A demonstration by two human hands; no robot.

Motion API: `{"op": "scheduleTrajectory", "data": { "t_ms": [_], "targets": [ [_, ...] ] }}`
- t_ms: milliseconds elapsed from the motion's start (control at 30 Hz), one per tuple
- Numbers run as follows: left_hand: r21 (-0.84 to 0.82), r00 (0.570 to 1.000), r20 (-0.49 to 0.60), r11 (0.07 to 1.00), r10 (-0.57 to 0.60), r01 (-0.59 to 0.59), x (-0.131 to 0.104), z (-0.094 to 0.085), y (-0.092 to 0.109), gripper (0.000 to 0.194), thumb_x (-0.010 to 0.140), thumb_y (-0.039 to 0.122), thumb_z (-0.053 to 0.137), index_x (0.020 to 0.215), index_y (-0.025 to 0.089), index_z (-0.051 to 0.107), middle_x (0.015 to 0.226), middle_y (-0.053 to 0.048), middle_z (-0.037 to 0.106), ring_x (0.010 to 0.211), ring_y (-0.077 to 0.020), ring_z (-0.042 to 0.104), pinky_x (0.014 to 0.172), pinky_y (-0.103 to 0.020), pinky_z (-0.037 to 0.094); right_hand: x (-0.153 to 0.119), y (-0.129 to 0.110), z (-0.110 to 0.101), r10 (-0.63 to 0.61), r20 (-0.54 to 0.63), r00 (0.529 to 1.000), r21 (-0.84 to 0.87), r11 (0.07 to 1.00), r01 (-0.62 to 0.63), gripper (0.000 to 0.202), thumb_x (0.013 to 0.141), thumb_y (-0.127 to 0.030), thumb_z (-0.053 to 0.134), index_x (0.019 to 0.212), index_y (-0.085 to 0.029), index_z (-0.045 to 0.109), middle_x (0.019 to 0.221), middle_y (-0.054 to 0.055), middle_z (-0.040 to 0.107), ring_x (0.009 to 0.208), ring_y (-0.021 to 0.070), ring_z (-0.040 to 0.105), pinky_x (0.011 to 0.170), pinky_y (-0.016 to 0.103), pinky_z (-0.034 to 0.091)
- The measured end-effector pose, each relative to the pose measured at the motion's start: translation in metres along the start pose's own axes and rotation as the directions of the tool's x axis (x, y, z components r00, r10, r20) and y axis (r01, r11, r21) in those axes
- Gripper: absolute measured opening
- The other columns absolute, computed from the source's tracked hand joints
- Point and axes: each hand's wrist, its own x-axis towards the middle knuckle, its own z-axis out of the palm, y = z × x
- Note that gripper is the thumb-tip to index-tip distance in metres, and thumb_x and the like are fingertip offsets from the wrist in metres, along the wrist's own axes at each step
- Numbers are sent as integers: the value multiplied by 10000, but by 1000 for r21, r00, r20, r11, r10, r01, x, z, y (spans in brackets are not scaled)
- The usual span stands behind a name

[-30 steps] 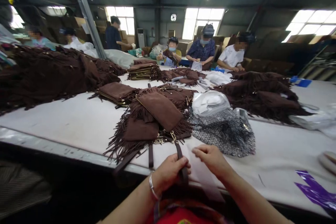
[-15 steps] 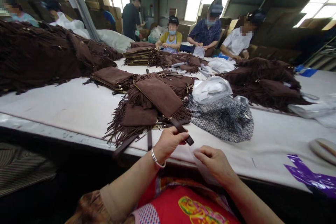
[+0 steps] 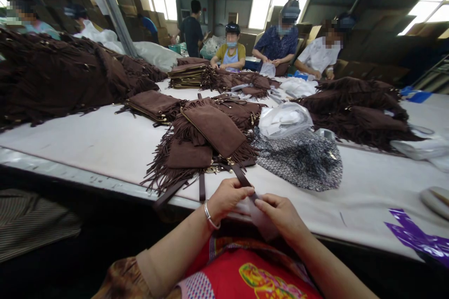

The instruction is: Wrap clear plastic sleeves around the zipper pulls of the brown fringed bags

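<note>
My left hand (image 3: 226, 198), with a silver bangle at its wrist, pinches the dark brown wrist strap (image 3: 241, 175) of a brown fringed pouch (image 3: 219, 130). That pouch lies on top of other fringed pouches at the table's near edge. Close on the right, my right hand (image 3: 282, 215) is closed on a thin, see-through plastic sleeve (image 3: 262, 225). The strap's lower end shows through the sleeve, between the two hands. Another brown pouch (image 3: 189, 155) lies beneath, its own straps hanging toward the edge.
Right of the pouches lie a black-and-white knit cloth (image 3: 298, 159) and a clear plastic bag (image 3: 286, 120). Large heaps of brown fringed pouches (image 3: 63, 79) stand left and right. A purple wrapper (image 3: 417, 236) and a tape roll (image 3: 437, 201) are at right. Several people work across the table.
My right hand has moved in against my left, and the strap's end now sits inside the plastic sleeve. My left hand is slightly lower. A standing person in the background has shifted right.
</note>
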Motion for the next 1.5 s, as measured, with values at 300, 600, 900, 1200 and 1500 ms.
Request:
{"op": "scheduleTrajectory", "data": {
  "t_ms": [300, 600, 900, 1200, 1500],
  "targets": [
    [-403, 965, 155, 878, -212, 257, 20, -23, 6, 393, 771, 488, 687, 930, 132, 642, 909, -101, 700, 785, -174, 655, 755, -299, 502, 2, -1, 8, 132, 89, 987, 305, 940, -153, 335, 706, -475, 693, 724, -141, 672, 619, -8, 606, 550, 115, 453, 530, 239, 292],
    [-584, 939, -148, 794, -310, 170, 70, -21, 12, 130, 883, 235, 559, 826, 125, 596, 810, -67, 690, 683, -127, 657, 682, -251, 520, 1, 10, 9, 186, 85, 979, 286, 936, -203, 365, 717, -521, 670, 686, -161, 618, 551, -33, 507, 495, 100, 364, 484, 237, 232],
    [-534, 967, -56, 826, -248, 181, 51, -19, 2, 153, 791, 266, 643, 882, 145, 657, 839, -54, 700, 682, -136, 639, 642, -249, 481, 58, -12, 16, 13, -166, 986, -34, 999, -19, 393, 767, -499, 566, 535, -185, 523, 495, -31, 437, 514, 125, 375, 482, 254, 263],
    [-502, 952, -213, 861, -219, 86, 50, -34, 5, 162, 826, 269, 575, 748, 128, 589, 699, -49, 647, 597, -132, 602, 612, -266, 485, 99, -25, 40, -17, -109, 994, 3, 1000, 18, 312, 774, -429, 535, 642, -181, 672, 643, 37, 670, 591, 173, 581, 534, 256, 441],
    [-428, 868, -422, 901, -263, 65, 73, -27, 8, 160, 790, 302, 603, 749, 153, 563, 604, 3, 573, 507, -116, 550, 519, -249, 478, 111, -24, 41, -38, -139, 990, -96, 995, 25, 300, 772, -402, 521, 654, -190, 697, 719, 61, 717, 668, 198, 634, 582, 268, 472]
  ]
}}
